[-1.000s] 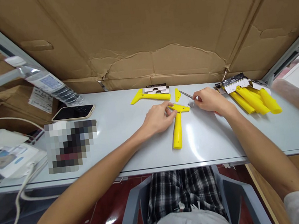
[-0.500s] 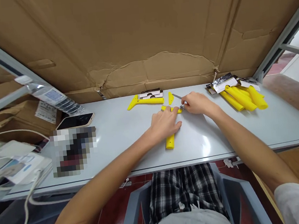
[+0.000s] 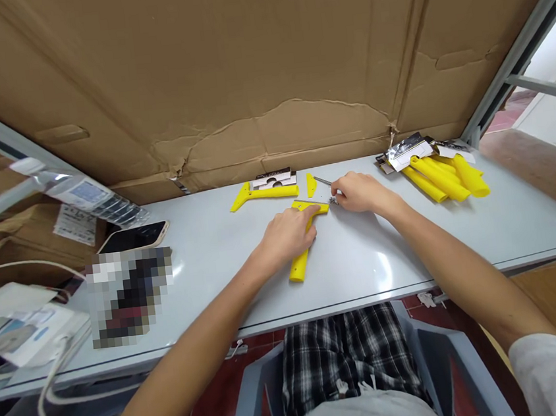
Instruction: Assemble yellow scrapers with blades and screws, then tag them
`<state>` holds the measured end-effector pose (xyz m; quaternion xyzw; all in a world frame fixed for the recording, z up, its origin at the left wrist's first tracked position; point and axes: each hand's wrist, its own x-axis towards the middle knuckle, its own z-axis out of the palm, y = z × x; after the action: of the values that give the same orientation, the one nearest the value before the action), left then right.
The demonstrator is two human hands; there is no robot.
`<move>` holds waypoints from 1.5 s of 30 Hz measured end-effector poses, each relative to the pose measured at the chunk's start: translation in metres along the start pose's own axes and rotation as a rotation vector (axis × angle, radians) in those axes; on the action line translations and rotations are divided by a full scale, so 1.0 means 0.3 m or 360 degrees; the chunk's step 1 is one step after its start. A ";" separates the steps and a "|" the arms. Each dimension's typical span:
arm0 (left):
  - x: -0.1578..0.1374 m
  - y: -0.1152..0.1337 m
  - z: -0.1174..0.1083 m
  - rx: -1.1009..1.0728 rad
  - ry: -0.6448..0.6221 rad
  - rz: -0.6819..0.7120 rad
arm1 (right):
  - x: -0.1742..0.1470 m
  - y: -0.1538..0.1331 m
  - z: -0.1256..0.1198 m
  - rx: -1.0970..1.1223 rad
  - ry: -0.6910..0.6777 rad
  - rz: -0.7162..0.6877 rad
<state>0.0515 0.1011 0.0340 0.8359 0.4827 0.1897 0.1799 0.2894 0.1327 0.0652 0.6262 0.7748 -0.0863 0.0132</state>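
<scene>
My left hand [image 3: 288, 235] is closed over a yellow T-shaped scraper [image 3: 298, 267] on the table, fingers near its head. A thin metal strip shows along the head's far edge. My right hand [image 3: 357, 191] rests just to the right, fingertips pinched down at a few small metal pieces [image 3: 333, 200], perhaps screws. What is between those fingertips is too small to make out. A thin dark rod [image 3: 323, 181] runs from beside the right fingers toward a loose yellow end piece [image 3: 311, 185]; whether the hand holds the rod is unclear.
Another yellow scraper [image 3: 266, 193] lies behind, by black-and-white cards [image 3: 275, 179]. Several yellow handles [image 3: 438, 178] with cards are piled at right. At left are a phone [image 3: 135, 237], a water bottle [image 3: 85, 192], and white cables [image 3: 49, 391]. A cardboard wall [image 3: 263, 70] stands behind.
My left hand has drawn the scraper a little left and toward me, turning it so its handle end points more to the left. The right hand stays by the small metal pieces.
</scene>
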 end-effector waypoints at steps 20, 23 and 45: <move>0.012 -0.043 -0.142 -0.0776 -0.0286 -0.0248 | 0.004 0.021 -0.004 0.0198 0.0109 -0.0138; 0.022 -0.039 -0.117 -0.1320 -0.0313 -0.0338 | 0.006 0.029 -0.008 0.0181 0.0057 -0.0129; 0.053 0.005 0.036 -0.2338 0.0053 -0.0675 | 0.004 -0.007 0.008 0.0015 -0.0047 -0.0066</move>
<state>0.0653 0.1130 0.0278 0.3880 0.3854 0.4359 0.7148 0.2870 0.1331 0.0629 0.6088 0.7868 -0.0996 0.0200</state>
